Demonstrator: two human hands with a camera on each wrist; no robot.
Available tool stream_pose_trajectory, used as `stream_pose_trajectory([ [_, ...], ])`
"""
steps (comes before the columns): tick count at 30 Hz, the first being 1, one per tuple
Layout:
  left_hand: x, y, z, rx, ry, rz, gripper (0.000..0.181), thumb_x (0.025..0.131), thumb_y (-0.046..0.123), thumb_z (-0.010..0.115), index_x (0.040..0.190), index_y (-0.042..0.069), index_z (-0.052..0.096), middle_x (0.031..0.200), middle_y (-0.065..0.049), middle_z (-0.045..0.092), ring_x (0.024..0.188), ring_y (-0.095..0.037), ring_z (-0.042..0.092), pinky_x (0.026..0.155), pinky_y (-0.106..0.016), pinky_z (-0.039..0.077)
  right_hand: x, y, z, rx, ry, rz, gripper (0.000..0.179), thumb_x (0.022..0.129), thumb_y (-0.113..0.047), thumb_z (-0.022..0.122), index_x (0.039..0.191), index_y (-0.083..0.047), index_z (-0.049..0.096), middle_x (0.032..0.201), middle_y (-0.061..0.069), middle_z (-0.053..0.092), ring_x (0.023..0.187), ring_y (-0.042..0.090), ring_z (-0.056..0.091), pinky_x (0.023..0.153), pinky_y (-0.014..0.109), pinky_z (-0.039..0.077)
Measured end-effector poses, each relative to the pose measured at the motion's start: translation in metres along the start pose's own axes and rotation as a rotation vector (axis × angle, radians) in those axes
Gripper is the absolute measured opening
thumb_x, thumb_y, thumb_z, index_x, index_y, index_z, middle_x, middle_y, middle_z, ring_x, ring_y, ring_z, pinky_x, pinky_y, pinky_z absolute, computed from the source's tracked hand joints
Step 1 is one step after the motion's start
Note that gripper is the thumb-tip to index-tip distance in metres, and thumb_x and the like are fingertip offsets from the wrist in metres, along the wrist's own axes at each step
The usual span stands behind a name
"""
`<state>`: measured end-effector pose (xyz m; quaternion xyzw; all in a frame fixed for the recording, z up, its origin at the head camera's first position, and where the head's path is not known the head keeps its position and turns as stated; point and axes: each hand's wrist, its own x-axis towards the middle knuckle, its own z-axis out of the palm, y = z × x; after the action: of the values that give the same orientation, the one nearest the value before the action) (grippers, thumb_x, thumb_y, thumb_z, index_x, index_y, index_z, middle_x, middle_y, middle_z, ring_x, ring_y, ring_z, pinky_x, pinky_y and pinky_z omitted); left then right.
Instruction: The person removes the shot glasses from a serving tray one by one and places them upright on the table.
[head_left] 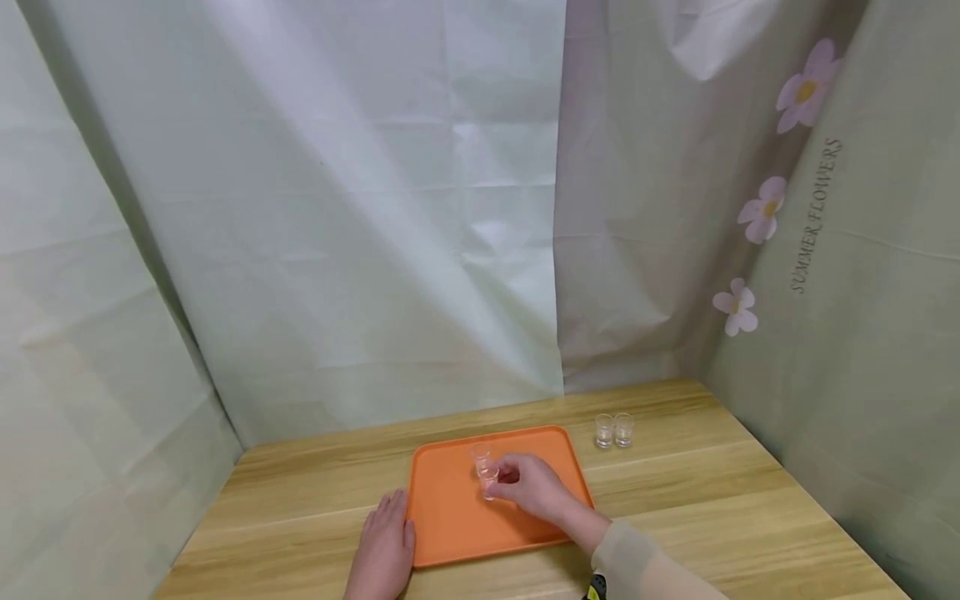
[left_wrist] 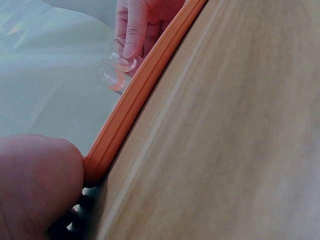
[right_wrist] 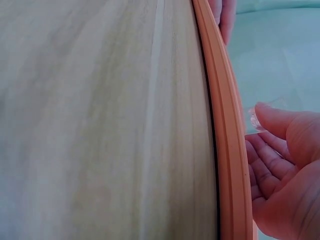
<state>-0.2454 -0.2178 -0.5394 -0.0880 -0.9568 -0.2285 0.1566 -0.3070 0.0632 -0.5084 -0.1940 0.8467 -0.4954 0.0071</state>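
Note:
Over the orange tray [head_left: 450, 525], my right hand [head_left: 536, 490] pinches a small clear shot glass [head_left: 489, 480] between thumb and fingers. Just behind it a second shot glass [head_left: 480, 453] stands on the tray, the two overlapping in the head view; whether they touch I cannot tell. My left hand [head_left: 381, 546] lies with straight fingers along the tray's left edge, its thumb side against the rim. In the right wrist view the hand [right_wrist: 292, 165] mostly hides the held glass [right_wrist: 254, 119]. The left wrist view shows the tray's side wall [left_wrist: 120, 127] close up.
Two more shot glasses [head_left: 614, 431] stand side by side on the wooden table [head_left: 675, 500], right of the tray's far corner. Pale curtains [head_left: 375, 208] hang behind the table and along both sides; the right one carries printed flowers [head_left: 735, 307].

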Motion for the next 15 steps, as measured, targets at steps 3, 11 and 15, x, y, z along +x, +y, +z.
stream_pose_trajectory([
  [3,0.000,0.003,-0.003,-0.003,-0.012,0.001,0.047,0.104,0.001,0.064,0.146,-0.018,0.057,0.150,-0.037,0.059,0.144,-0.059,0.050,0.120,-0.074,0.038,-0.002,0.000,-0.002,0.008,-0.005,-0.002,0.014,0.096,-0.020,0.088,0.106,-0.013,0.079,0.099,-0.007,0.074,0.092,0.010,0.067,0.079,0.028,0.057],
  [11,0.001,0.004,-0.005,0.014,-0.035,-0.010,0.047,0.105,0.003,0.065,0.147,-0.017,0.057,0.151,-0.036,0.058,0.145,-0.058,0.050,0.120,-0.073,0.038,-0.009,0.000,-0.010,0.020,-0.007,-0.038,0.013,0.098,-0.019,0.086,0.107,-0.012,0.079,0.099,-0.006,0.074,0.093,0.010,0.070,0.079,0.025,0.057],
  [15,0.001,0.004,-0.004,0.014,-0.040,-0.012,0.047,0.105,0.003,0.065,0.147,-0.017,0.056,0.152,-0.036,0.058,0.146,-0.058,0.049,0.121,-0.073,0.038,-0.014,0.001,-0.018,0.037,0.007,-0.050,0.014,0.098,-0.018,0.086,0.107,-0.010,0.079,0.097,-0.004,0.076,0.090,0.012,0.073,0.075,0.023,0.058],
])
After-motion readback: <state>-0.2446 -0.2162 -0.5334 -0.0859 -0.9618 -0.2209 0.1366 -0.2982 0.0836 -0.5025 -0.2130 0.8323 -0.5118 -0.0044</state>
